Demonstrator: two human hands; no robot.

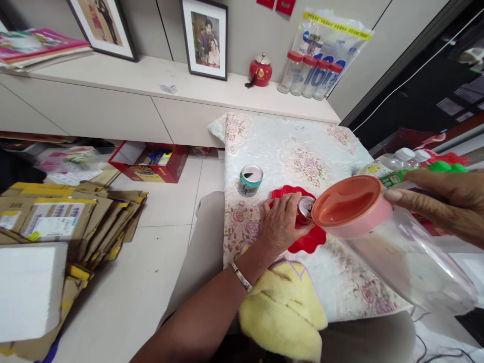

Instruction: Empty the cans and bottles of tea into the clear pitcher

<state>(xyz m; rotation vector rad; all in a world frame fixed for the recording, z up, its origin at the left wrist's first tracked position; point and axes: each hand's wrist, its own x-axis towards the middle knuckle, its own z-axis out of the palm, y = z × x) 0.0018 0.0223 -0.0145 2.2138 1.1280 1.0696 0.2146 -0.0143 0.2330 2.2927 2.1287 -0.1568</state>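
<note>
My left hand [282,222] is closed round a red drink can [305,209] that stands on a red flower-shaped plate [308,241] on the table. My right hand [442,201] holds a clear plastic jar [401,252] with an orange-pink rim [350,207], tilted with its mouth toward the can. A second can, teal and white with an opened top [250,180], stands on the floral tablecloth [295,151] just left of the plate.
Bottles with white and green caps [406,161] lie behind the jar. A yellow fluffy cloth [283,307] sits at the near table edge. Flattened cardboard [68,217] and a white foam block [30,290] cover the floor at left. Jars and framed photos stand on the sideboard.
</note>
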